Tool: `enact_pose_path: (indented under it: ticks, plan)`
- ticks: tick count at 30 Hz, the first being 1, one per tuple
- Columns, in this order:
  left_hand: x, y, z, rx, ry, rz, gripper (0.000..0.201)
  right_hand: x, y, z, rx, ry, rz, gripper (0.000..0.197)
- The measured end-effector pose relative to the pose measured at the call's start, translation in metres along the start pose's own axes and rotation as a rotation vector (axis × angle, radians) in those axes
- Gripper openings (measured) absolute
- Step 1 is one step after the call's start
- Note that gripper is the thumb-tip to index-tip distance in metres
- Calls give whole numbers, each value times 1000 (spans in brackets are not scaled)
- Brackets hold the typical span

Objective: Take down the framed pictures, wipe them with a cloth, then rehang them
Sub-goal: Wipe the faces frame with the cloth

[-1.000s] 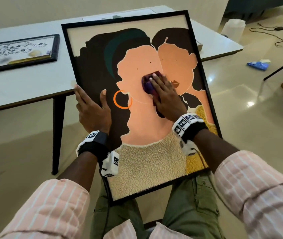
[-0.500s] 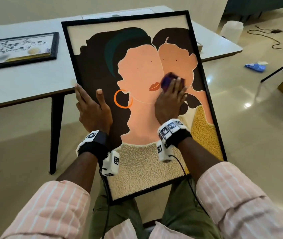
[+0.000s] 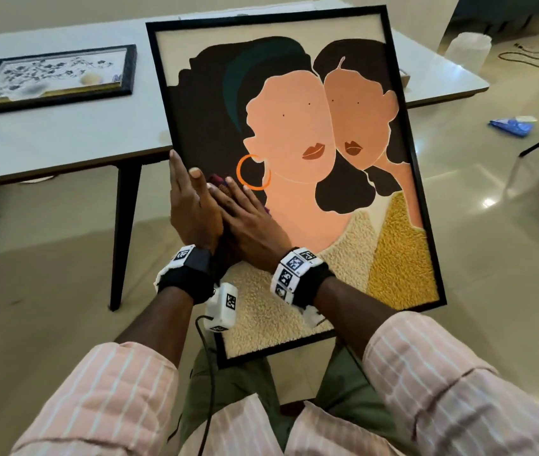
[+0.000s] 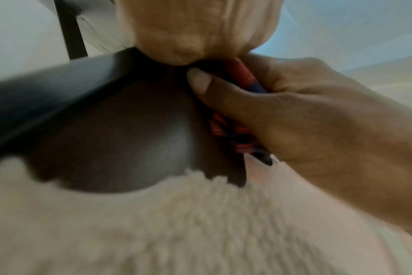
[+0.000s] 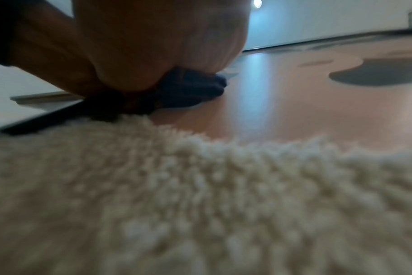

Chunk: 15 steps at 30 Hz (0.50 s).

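From the head view, a large framed picture (image 3: 297, 179) of two faces stands tilted on the person's lap, its top leaning away toward the white surface (image 3: 64, 133) behind it. The left hand (image 3: 192, 209) lies at the frame's left edge with fingers (image 3: 176, 172) straight along it and the thumb up on the glass. The right hand (image 3: 248, 222) presses a dark red-and-blue cloth (image 3: 218, 187) flat to the glass, just beside the left thumb, its fingertips reaching toward the orange earring; those fingers are extended over the cloth rather than clenched. A second framed picture (image 3: 51, 77) lies flat on the surface, well beyond the left fingers. In the left wrist view, blurred, the right hand (image 4: 306, 119) covers the cloth (image 4: 238, 130), its thumb alongside it, beside the left palm. In the right wrist view, the cloth (image 5: 188, 87) bunches under the right hand (image 5: 158, 42) on the glossy glass, past the fluffy cream area.
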<state>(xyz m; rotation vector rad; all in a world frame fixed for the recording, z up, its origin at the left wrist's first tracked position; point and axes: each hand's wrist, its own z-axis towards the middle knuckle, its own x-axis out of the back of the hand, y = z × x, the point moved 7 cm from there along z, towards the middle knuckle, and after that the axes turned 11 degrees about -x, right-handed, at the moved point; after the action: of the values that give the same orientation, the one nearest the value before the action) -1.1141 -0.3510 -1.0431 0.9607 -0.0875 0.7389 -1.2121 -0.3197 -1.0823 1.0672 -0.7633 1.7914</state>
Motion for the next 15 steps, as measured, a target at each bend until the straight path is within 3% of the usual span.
enact_pose_path:
  ticks: [2, 5, 6, 10, 11, 12, 14, 15]
  plan:
    - [-2, -2, -9, -25, -68, 70, 79, 7, 19, -1, -52, 41, 66, 65]
    - [-5, -1, -21, -13, -135, 188, 71, 15, 40, -13, -540, 184, 231, 58]
    - [-6, 1, -24, -12, -147, 228, 71, 14, 35, -17, -595, 198, 245, 59]
    - [-9, 5, -28, -18, -171, 294, 76, 11, 27, -35, -214, 78, 104, 64]
    - [-9, 4, -28, -16, -172, 309, 78, 14, 43, -37, -226, 100, 101, 62]
    - [-9, 5, -28, -13, -168, 318, 79, 18, 64, -39, -341, 161, 128, 59]
    - [-9, 7, -29, -7, -167, 333, 83, 27, 101, -50, -753, 294, 236, 54]
    - [-9, 8, -28, -12, -165, 348, 85, 27, 105, -52, -855, 309, 260, 55]
